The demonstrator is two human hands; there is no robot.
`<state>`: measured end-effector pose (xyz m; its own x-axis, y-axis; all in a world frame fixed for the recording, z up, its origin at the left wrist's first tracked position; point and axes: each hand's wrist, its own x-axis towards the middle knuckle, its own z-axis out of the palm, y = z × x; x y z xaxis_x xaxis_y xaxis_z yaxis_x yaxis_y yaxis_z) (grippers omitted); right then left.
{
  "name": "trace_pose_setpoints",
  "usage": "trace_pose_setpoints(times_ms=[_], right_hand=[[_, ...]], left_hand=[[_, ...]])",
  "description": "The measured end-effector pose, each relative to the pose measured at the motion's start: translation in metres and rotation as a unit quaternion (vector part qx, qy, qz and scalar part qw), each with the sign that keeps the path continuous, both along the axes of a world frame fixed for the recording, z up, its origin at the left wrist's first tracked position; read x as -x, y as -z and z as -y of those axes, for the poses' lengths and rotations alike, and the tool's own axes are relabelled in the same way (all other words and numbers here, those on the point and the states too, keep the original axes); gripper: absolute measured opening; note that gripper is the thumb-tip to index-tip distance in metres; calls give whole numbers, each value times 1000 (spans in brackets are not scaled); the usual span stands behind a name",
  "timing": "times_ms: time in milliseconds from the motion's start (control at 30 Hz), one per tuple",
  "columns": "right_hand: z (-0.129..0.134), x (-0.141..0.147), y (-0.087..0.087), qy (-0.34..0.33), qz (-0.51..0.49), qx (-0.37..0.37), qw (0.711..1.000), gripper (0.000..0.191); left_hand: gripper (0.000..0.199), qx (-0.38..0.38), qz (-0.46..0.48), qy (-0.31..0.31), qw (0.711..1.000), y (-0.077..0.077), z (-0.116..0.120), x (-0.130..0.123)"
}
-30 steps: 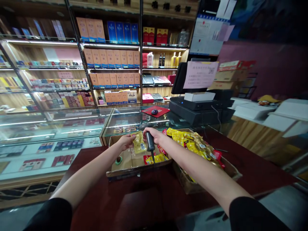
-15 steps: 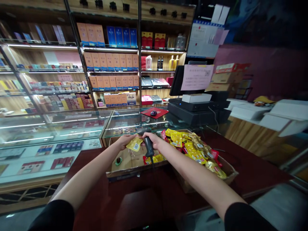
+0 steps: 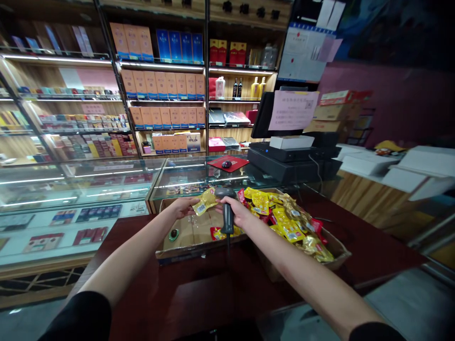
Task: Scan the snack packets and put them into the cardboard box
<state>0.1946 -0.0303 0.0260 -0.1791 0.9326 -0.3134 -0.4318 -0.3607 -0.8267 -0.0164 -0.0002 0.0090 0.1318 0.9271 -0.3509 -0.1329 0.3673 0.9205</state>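
Observation:
My left hand (image 3: 184,207) pinches a yellow snack packet (image 3: 205,202) by its left end, with a printed label patch facing up. Wrapped around the handle of a dark barcode scanner (image 3: 228,218) is my right hand (image 3: 235,210); the scanner's head is just right of the packet, and its cord hangs down. Both hands are above a shallow cardboard box (image 3: 190,232), where a small green-and-dark item (image 3: 174,234) and a few red and yellow packets (image 3: 215,232) lie. To the right, a second cardboard box (image 3: 339,253) is heaped with yellow, red and gold packets (image 3: 284,222).
Both boxes stand on a dark red table (image 3: 199,293). Behind is a glass display counter (image 3: 159,182) with a mouse (image 3: 226,164) on a red mat and a monitor (image 3: 263,116) with a paper sheet. Shelves of boxed goods (image 3: 163,85) line the wall.
The scanner has shifted a little right and turned more upright in my right hand. The packet in my left hand has tilted, its right end rising. The view has shifted slightly.

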Motion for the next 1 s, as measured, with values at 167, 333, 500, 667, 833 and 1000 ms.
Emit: trace_pose_setpoints(times_ms=[167, 333, 500, 667, 833, 1000], right_hand=[[25, -4, 3, -11, 30, 35, 999, 8], [57, 12, 10, -118, 91, 9, 989, 5], [75, 31, 18, -134, 168, -61, 975, 10], [80, 39, 21, -130, 240, -98, 957, 10], [82, 42, 31, -141, 245, -124, 951, 17], [82, 45, 35, -144, 245, -120, 951, 19]], left_hand=[[37, 12, -54, 8, 998, 8, -8, 9], [39, 21, -67, 31, 997, 10, -15, 7], [39, 10, -58, 62, 996, 5, -21, 6], [32, -4, -67, 81, 994, -3, -19, 7], [27, 1, -66, 92, 994, -8, -18, 9], [30, 5, -62, 81, 995, -7, -20, 11]])
